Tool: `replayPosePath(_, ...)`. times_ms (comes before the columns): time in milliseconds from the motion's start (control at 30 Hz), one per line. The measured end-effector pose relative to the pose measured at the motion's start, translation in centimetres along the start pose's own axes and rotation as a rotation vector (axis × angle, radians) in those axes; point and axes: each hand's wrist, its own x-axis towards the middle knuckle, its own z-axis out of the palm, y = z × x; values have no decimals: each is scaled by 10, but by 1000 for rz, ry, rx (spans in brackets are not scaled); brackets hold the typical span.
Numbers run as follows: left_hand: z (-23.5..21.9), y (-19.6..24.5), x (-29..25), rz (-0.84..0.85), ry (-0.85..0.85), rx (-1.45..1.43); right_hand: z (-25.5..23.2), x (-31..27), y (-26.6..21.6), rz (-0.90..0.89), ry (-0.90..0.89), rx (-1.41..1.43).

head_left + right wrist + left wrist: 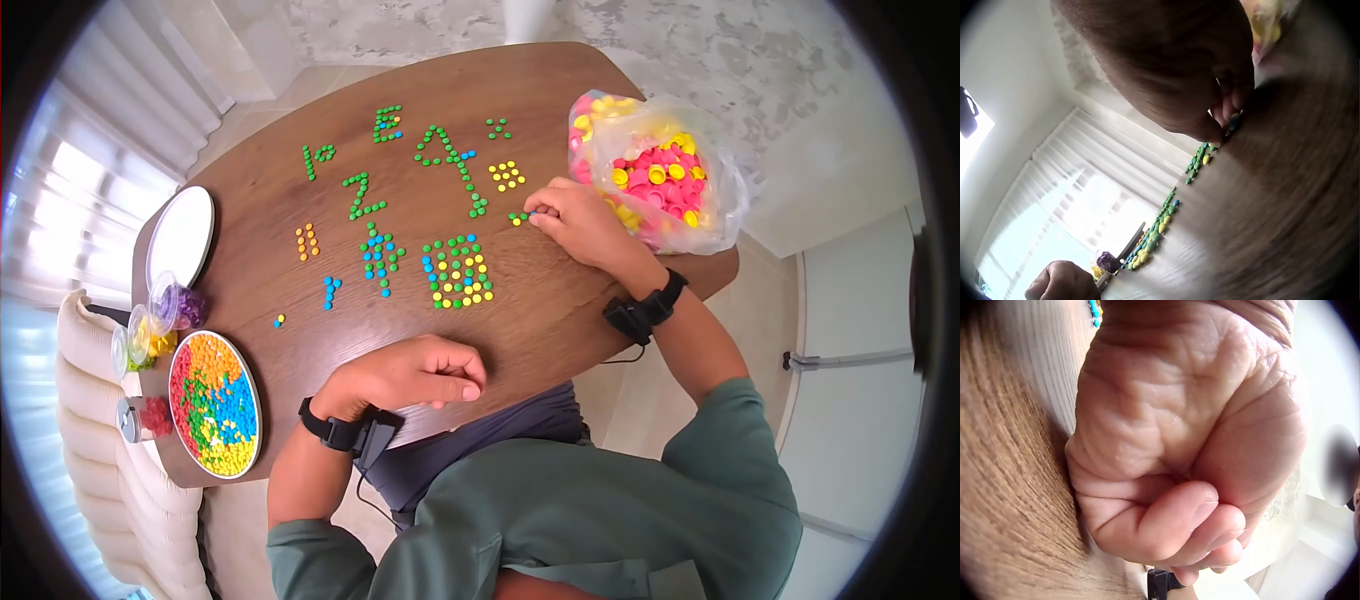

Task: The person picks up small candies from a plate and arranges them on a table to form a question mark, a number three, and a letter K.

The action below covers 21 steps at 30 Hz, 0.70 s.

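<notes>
My right hand [570, 220] is at the right of the table, pinching a small blue candy [1235, 120] between thumb and fingertips, low over the wood. Right by the fingertips lies a little group of green and yellow candies [517, 219]. My left hand [425, 372] rests near the front table edge; in the left wrist view its fingers [1175, 519] curl loosely toward the palm, and nothing shows in it. Ahead of it is a square pattern of green, yellow and blue candies [458, 272]. A large green figure 4 [466, 178] and a yellow cluster [507, 176] lie farther back.
A clear bag [720, 195] of pink and yellow caps stands at the right edge. On the left are a plate [257, 425] of coloured candies, a white plate [205, 240] and small tubs of candies [165, 340]. More candy letters [362, 197] cover the middle of the table.
</notes>
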Motion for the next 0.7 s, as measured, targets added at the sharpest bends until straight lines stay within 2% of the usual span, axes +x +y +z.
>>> replayPosePath(500,0,1,-1,-10,-3,7,2,-1,6,-39,8,26)
replayPosePath(700,1,0,-1,-13,2,-5,-2,-7,11,-4,7,4)
